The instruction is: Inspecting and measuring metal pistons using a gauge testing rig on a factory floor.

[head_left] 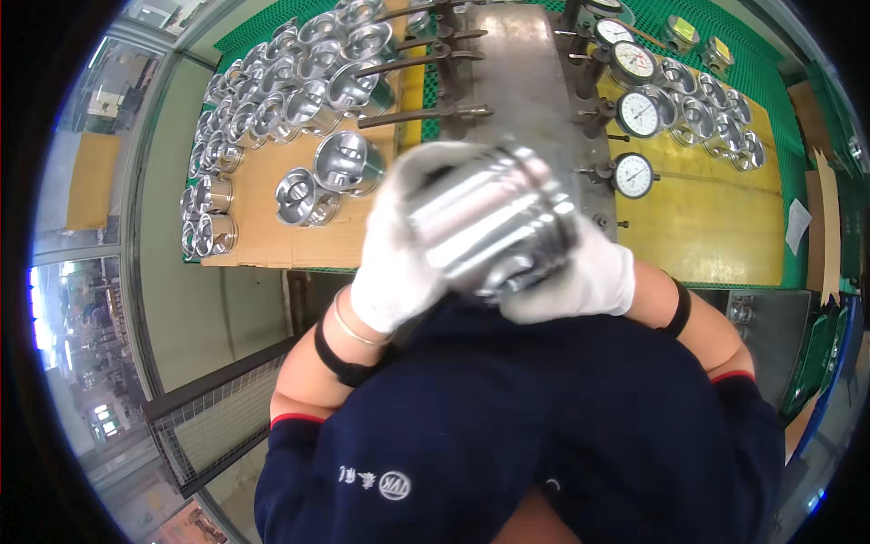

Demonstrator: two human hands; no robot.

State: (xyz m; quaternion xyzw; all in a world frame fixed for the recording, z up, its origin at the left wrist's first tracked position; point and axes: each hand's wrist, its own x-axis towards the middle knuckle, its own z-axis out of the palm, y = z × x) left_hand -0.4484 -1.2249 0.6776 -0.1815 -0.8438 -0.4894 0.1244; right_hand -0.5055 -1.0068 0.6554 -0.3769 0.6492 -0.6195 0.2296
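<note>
A shiny metal engine piston (494, 222) is held up close in front of me, lying on its side with its ring grooves toward the right. My left hand (399, 240), in a white glove, wraps round its left end. Gloved in white too, my right hand (584, 281) grips the grooved end from below and the right. The piston is slightly blurred, and some fingertips are hidden behind it. Beyond it stands a steel gauge fixture (521, 68) with dial gauges along its right side; the nearest dial gauge (633, 175) is close to my right hand.
Many pistons (313, 107) stand on cardboard (258, 240) at left, two of them (349, 163) nearer me. More pistons (696, 120) sit on a yellow board (725, 218) at right. Lever handles (426, 115) stick out left from the fixture. Green mesh matting (263, 27) covers the bench.
</note>
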